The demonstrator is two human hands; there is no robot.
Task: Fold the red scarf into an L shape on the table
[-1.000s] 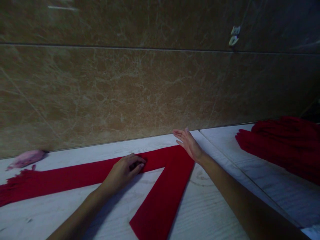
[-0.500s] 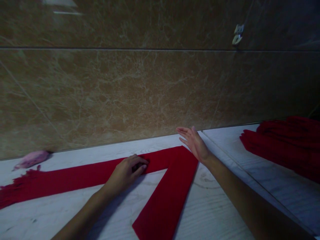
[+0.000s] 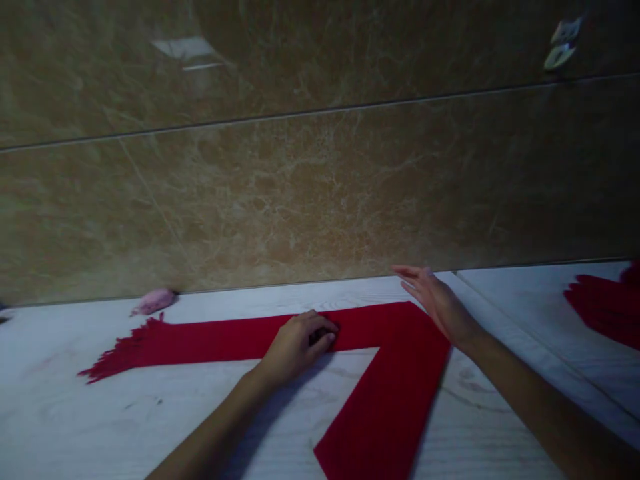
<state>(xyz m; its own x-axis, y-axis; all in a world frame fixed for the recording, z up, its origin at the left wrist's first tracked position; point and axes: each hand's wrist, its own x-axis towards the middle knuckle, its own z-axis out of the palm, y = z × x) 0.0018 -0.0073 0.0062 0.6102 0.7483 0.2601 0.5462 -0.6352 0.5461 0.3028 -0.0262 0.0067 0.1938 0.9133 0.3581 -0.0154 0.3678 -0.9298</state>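
A red scarf (image 3: 215,341) lies flat on the white wood-grain surface, its fringed end (image 3: 127,352) at the left. At the right it bends at a folded corner and comes back toward me, running out of the picture at the bottom. My left hand (image 3: 303,340) rests on the middle of the scarf with loosely curled fingers, thumb and fingertips a little apart; the cloth under it stays flat. Beside the folded corner, my right hand (image 3: 437,303) is held with its fingers stretched out, its lower edge against the scarf's outer edge.
A brown marbled tile wall (image 3: 300,193) rises behind the white surface (image 3: 65,420). Near its foot lies a small pink item (image 3: 155,301). More red fabric (image 3: 600,310) is bundled at the far right. A pale fitting (image 3: 563,45) sits high on the wall.
The view has turned to the left, so everything appears further right and the whole fringe shows. Both hands keep about the same places on the scarf.
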